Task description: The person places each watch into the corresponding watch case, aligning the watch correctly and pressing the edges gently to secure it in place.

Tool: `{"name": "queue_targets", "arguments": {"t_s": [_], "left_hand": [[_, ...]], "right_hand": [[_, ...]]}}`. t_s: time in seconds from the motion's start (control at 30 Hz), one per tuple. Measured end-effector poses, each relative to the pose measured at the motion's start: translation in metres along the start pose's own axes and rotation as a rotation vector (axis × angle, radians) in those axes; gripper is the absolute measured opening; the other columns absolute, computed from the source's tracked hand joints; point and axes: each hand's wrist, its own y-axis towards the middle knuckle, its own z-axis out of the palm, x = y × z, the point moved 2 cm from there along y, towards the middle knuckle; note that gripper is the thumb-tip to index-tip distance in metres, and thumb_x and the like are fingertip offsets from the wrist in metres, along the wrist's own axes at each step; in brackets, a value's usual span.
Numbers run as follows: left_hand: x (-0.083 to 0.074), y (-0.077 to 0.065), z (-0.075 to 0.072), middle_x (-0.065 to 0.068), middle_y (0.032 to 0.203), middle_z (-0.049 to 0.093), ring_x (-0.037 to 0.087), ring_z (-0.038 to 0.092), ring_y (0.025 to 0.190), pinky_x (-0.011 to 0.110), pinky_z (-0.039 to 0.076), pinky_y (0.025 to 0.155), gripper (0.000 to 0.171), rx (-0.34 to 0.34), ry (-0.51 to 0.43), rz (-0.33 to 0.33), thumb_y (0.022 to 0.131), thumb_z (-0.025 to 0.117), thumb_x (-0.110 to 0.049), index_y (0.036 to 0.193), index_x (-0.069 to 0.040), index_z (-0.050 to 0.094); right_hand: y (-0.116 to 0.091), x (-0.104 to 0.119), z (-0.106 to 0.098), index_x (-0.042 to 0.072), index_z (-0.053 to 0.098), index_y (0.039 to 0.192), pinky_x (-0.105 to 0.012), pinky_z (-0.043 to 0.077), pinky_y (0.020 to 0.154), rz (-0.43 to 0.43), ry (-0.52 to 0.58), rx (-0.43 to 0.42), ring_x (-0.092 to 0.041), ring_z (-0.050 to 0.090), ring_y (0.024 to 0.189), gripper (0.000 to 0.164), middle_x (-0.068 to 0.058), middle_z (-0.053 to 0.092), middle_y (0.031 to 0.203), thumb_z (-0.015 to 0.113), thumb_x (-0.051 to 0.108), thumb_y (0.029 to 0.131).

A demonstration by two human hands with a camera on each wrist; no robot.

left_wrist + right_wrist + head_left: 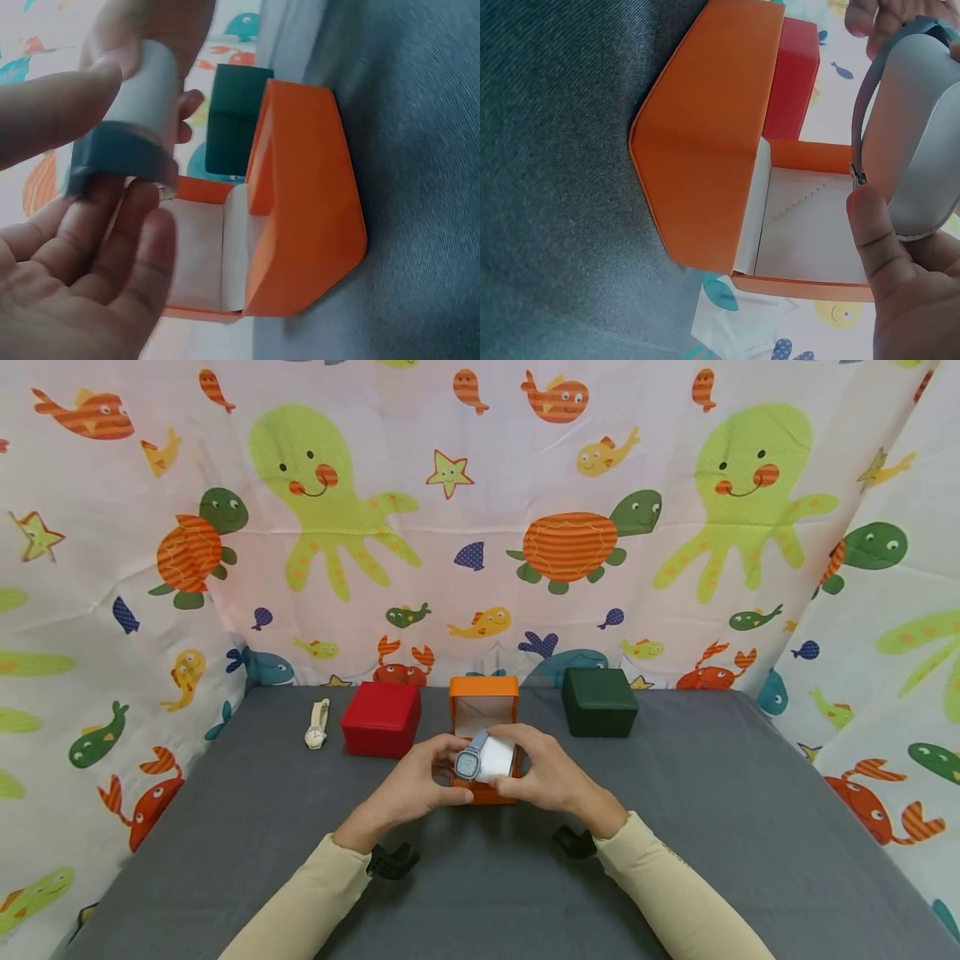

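Grey strap (479, 739) on the watch (467, 766) hugs a white cushion (498, 758), orange box lid (484, 685) about 12 o'clock. Left hand (415, 785) grips watch, right hand (555, 774) cushion. Looks like strap-fitting; next probably needs steadying the buckle (856, 175) tbh.

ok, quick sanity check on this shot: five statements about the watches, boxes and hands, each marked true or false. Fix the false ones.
1. The orange watch box has its lid open. True.
2. The right hand grips the white watch cushion. True.
3. The grey-blue-strapped watch lies inside the orange watch box. False: the grey-blue-strapped watch is held outside it, with the left hand at the watch.
4. The cream-strapped watch lies to the left of the red box. True.
5. The dark green box stands open. False: the dark green box is closed.
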Motion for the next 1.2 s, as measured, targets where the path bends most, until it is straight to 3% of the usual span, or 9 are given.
{"name": "queue_targets", "arguments": {"t_s": [0.17,0.4,0.63,0.9,1.07,1.2], "left_hand": [[-0.006,-0.002,0.008,-0.002,0.1,0.062,0.017,0.059,0.093,0.047,0.05,0.088,0.056,-0.068,0.121,0.087,0.075,0.081,-0.007,0.124,-0.01,0.053],[-0.006,-0.001,0.013,-0.007,0.096,0.061,0.008,0.058,0.087,0.032,0.053,0.082,0.049,-0.159,0.203,0.161,0.077,0.079,-0.006,0.12,-0.013,0.055],[-0.005,0.0,0.014,-0.006,0.099,0.061,0.009,0.056,0.084,0.032,0.054,0.079,0.048,-0.183,0.236,0.18,0.078,0.078,-0.009,0.121,-0.012,0.056],[-0.005,-0.001,0.015,-0.001,0.101,0.061,0.014,0.056,0.082,0.042,0.055,0.073,0.047,-0.191,0.228,0.178,0.08,0.075,-0.009,0.122,-0.01,0.055],[-0.006,-0.003,0.015,0.0,0.1,0.061,0.015,0.056,0.078,0.035,0.055,0.067,0.048,-0.241,0.297,0.176,0.078,0.077,-0.01,0.123,-0.009,0.058],[-0.008,-0.004,0.016,0.001,0.102,0.059,0.012,0.055,0.078,0.027,0.054,0.066,0.051,-0.233,0.341,0.173,0.077,0.079,-0.011,0.124,-0.008,0.059]], "right_hand": [[-0.003,0.001,-0.001,0.015,0.052,0.132,-0.035,0.053,0.067,0.025,0.016,-0.013,-0.02,0.055,0.086,0.058,0.0,0.056,0.12,0.074,0.028,0.08],[-0.003,0.002,-0.001,0.015,0.053,0.13,-0.031,0.052,0.065,0.023,0.062,-0.019,-0.028,0.059,0.081,0.055,0.002,0.058,0.109,0.074,0.026,0.08],[-0.002,0.001,0.001,0.016,0.054,0.129,-0.039,0.053,0.066,0.054,0.069,-0.026,-0.028,0.059,0.08,0.053,0.002,0.059,0.104,0.073,0.028,0.081],[-0.002,0.004,0.002,0.015,0.055,0.128,-0.033,0.053,0.065,0.081,0.06,-0.049,-0.027,0.059,0.08,0.051,0.002,0.059,0.102,0.072,0.03,0.082],[-0.001,0.005,0.005,0.012,0.054,0.129,-0.033,0.053,0.065,0.081,0.036,-0.051,-0.027,0.059,0.082,0.054,0.0,0.06,0.108,0.074,0.03,0.083],[-0.001,0.006,0.007,0.01,0.052,0.13,-0.036,0.054,0.068,0.084,-0.008,-0.044,-0.02,0.056,0.085,0.056,-0.002,0.058,0.118,0.074,0.031,0.083]]}}
